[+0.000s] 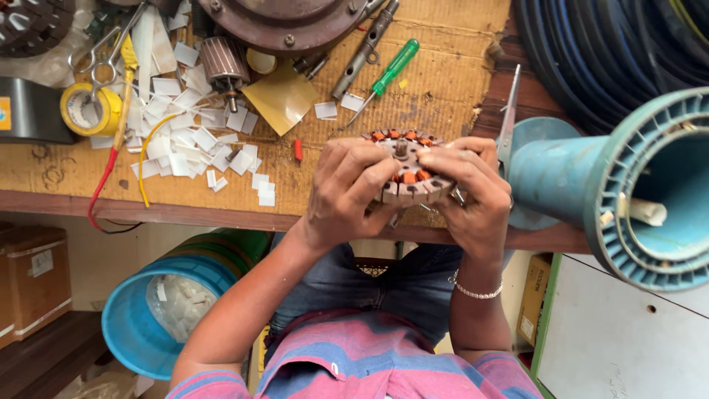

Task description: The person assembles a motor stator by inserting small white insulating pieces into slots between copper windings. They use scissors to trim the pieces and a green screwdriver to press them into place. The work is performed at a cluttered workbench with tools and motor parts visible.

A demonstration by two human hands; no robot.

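Note:
A round motor stator [405, 151] with copper-coloured windings in its slots is held over the front edge of the wooden workbench [443, 81]. My left hand [346, 193] grips its left side, fingers curled over the rim. My right hand [473, 192] grips its right side, with fingers over the top; a beaded bracelet is on that wrist. The lower part of the stator is hidden by my fingers.
Several white paper slips [185, 125] litter the bench's left side, with a yellow tape roll [90, 109], scissors [103, 52], a green-handled screwdriver [388, 72], a box spanner [362, 52] and a small rotor [225, 65]. A large teal spool [628, 185] stands at the right. A blue bucket [159, 310] sits below.

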